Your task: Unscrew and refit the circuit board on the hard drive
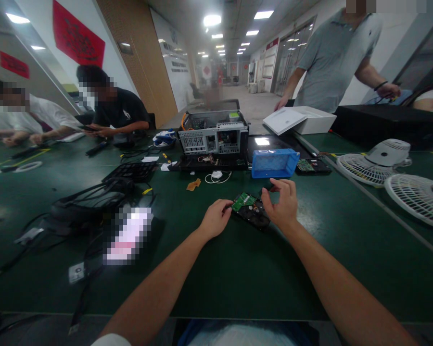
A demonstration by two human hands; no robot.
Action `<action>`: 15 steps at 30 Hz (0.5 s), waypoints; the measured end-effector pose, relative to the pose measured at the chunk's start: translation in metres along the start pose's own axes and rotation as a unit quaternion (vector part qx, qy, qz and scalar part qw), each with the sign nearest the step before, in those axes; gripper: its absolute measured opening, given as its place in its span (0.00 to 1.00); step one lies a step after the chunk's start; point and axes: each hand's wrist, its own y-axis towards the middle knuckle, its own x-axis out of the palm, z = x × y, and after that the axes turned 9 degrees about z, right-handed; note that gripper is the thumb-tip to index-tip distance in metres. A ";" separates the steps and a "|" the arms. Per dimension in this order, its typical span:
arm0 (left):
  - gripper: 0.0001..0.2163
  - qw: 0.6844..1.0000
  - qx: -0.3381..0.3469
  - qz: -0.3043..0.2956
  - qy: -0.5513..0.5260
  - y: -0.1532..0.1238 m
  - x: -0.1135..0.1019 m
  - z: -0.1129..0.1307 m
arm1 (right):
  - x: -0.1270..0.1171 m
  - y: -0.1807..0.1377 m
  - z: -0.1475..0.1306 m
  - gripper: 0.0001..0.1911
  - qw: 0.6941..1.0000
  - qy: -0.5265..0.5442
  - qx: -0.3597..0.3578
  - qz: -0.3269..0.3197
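Currently, the drive (251, 211) lies on the green table (216, 278), between both hands. At its left end the left hand (215, 219) curls nearly closed, grip unclear; at its right, the half-curled right hand (282, 204) may hold something dark, I can't tell, with the blue tray (274, 164) just beyond.

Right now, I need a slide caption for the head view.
Bare hands flank a hard drive on a green table, blue bin and open computer case beyond.

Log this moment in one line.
left grip: at hard drive's left edge | right grip: by its right side | blue bin: beyond drive
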 end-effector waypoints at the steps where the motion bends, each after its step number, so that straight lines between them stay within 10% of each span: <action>1: 0.14 1.000 -0.002 -0.002 -0.001 0.000 0.000 0.000 | 0.000 0.000 0.000 0.20 1.000 -0.001 -0.001 0.000; 15: 0.14 1.000 0.004 -0.002 0.002 0.000 0.001 -0.002 | 0.003 -0.001 0.002 0.19 0.999 0.002 -0.003 0.033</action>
